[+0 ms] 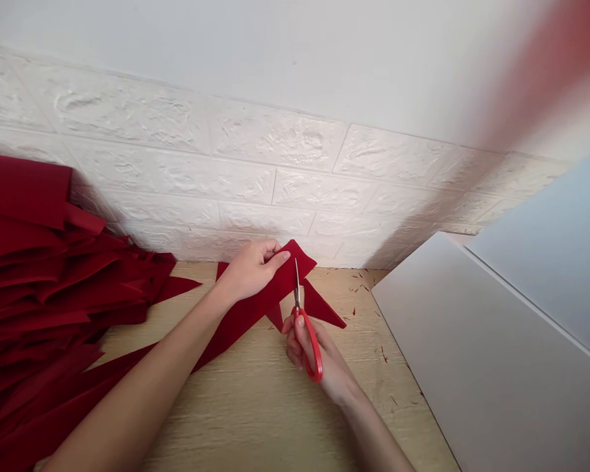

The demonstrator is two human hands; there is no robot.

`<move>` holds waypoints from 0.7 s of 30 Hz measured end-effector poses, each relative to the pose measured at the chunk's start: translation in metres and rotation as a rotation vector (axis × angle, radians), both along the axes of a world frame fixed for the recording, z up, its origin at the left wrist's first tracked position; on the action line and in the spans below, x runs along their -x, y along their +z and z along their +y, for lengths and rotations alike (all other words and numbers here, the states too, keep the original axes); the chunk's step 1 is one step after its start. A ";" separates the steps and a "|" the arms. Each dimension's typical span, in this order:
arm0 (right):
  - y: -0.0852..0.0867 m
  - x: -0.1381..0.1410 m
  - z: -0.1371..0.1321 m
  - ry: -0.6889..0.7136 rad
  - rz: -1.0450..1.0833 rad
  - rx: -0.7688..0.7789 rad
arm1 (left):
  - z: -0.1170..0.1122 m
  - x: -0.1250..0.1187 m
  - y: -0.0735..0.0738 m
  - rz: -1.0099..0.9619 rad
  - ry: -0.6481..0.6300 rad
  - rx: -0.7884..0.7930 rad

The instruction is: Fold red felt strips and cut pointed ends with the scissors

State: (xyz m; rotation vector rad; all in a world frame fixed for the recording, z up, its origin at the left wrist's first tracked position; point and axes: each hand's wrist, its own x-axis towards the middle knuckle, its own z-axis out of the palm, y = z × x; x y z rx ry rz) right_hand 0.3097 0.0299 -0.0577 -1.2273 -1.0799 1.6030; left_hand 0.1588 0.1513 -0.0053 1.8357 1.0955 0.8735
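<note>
My left hand [252,267] presses flat on the far end of a long dark red felt strip [246,313] that lies on the wooden table [255,406], fingers together on the cloth near the wall. My right hand [309,354] grips red-handled scissors [305,328], fingers through the loops. The blades point away from me and stand in the strip just right of my left fingertips. A cut triangular flap of the felt [322,307] lies to the right of the blades.
A big heap of red felt strips [44,288] fills the left side. A white brick-pattern wall [275,177] runs along the back. White boards [496,354] lie to the right. Small red clippings [361,282] dot the table.
</note>
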 end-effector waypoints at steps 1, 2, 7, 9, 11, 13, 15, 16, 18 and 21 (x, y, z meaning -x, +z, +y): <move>-0.001 0.001 0.000 0.006 0.001 -0.009 | 0.000 0.000 0.000 -0.004 0.003 0.003; -0.002 0.001 0.000 0.013 0.000 -0.016 | 0.000 0.001 0.001 -0.008 0.011 0.006; -0.007 0.002 -0.001 0.032 -0.032 -0.013 | 0.001 0.004 0.003 0.001 0.030 -0.004; -0.005 0.002 -0.001 0.015 -0.035 0.002 | 0.001 0.004 0.003 0.004 0.028 -0.016; -0.002 0.002 0.000 0.003 -0.013 0.011 | 0.000 0.002 0.002 0.012 0.016 -0.016; 0.001 0.002 0.001 0.004 0.009 0.004 | 0.000 0.001 0.000 0.031 -0.009 -0.012; 0.002 0.003 0.002 0.002 0.010 -0.004 | -0.001 -0.001 -0.002 0.051 -0.028 -0.004; 0.002 0.003 0.002 -0.003 -0.005 -0.007 | -0.001 -0.001 -0.003 0.057 -0.032 0.002; 0.001 0.002 0.002 -0.004 -0.044 -0.012 | -0.001 -0.002 -0.004 0.064 -0.034 0.013; -0.001 0.002 0.001 0.010 -0.091 0.000 | -0.001 -0.002 -0.004 0.075 -0.026 0.014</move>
